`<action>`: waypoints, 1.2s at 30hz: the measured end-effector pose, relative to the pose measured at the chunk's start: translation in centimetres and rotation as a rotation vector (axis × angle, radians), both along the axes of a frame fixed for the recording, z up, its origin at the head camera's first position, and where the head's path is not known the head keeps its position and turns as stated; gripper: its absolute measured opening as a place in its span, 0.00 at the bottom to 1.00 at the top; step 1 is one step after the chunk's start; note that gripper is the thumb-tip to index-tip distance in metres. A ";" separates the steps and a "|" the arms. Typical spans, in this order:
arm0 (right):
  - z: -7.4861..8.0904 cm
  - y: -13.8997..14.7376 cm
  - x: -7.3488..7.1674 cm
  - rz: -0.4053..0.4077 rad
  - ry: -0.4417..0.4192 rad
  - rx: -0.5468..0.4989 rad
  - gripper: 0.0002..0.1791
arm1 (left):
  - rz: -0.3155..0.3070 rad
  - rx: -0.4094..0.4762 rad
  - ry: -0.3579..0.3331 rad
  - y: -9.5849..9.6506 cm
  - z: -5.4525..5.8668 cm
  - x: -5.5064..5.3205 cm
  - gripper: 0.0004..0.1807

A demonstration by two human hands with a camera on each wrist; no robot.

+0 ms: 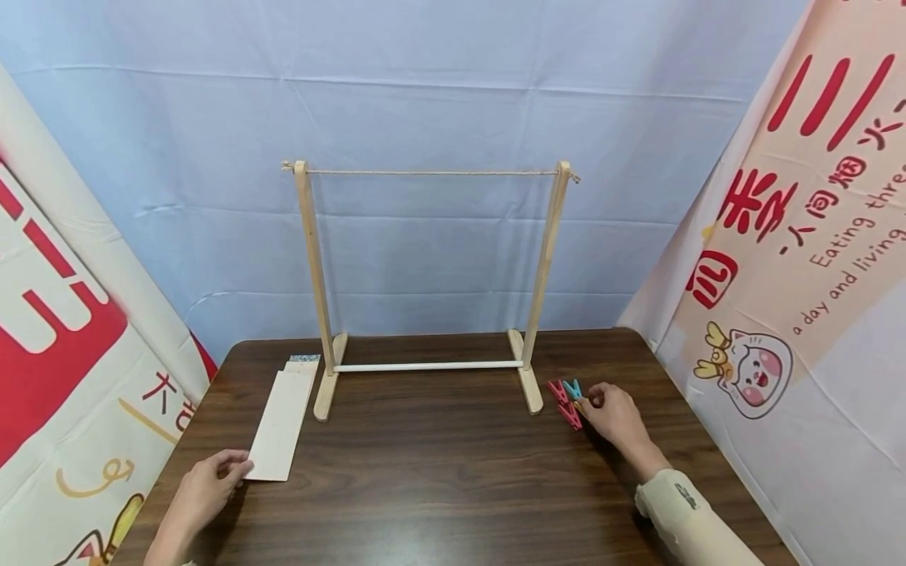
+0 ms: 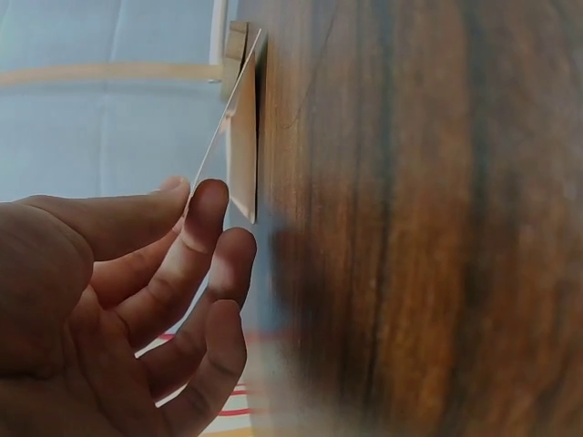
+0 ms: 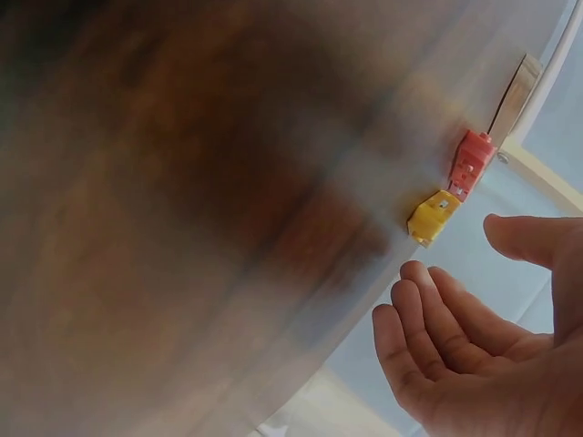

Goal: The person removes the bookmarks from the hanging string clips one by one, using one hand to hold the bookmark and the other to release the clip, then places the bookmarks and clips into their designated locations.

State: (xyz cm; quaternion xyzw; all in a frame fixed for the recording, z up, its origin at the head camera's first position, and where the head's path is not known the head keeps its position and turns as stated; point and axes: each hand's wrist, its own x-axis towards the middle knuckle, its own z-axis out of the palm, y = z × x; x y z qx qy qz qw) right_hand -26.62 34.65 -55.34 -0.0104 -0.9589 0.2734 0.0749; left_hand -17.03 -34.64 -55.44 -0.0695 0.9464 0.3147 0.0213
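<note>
At the table's left side, my left hand (image 1: 205, 487) pinches the near corner of a white card (image 1: 281, 428) between thumb and fingertips. The left wrist view shows that card (image 2: 224, 118) edge-on, tilted up off other pale cards (image 2: 243, 159) beneath it. A blue-patterned edge (image 1: 304, 358) peeks out at the stack's far end. Over on the right, my right hand (image 1: 617, 417) reaches to a small group of clothespins, red (image 1: 569, 415), blue (image 1: 573, 390) and yellow (image 3: 433, 217). In the right wrist view its thumb and fingers are apart, with the yellow clothespin just beyond them.
A wooden stand (image 1: 318, 275) rises at the table's back, with twine (image 1: 432, 173) strung between its post tops and a white bar (image 1: 425, 366) low down. Its feet (image 1: 525, 373) rest on the brown table (image 1: 425, 464). Cloth backdrops (image 1: 439, 94) surround the table.
</note>
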 end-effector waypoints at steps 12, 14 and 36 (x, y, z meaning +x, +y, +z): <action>0.4 -0.1 0.2 0.010 0.041 -0.006 0.23 | 0.015 -0.028 0.034 0.0 -0.2 0.0 0.20; 0.6 -0.1 0.3 0.010 0.043 -0.007 0.24 | 0.018 -0.032 0.032 0.0 -0.2 0.0 0.20; 1.8 1.4 0.3 -0.015 0.104 0.081 0.29 | 0.038 -0.052 -0.015 0.4 -0.1 -0.2 0.21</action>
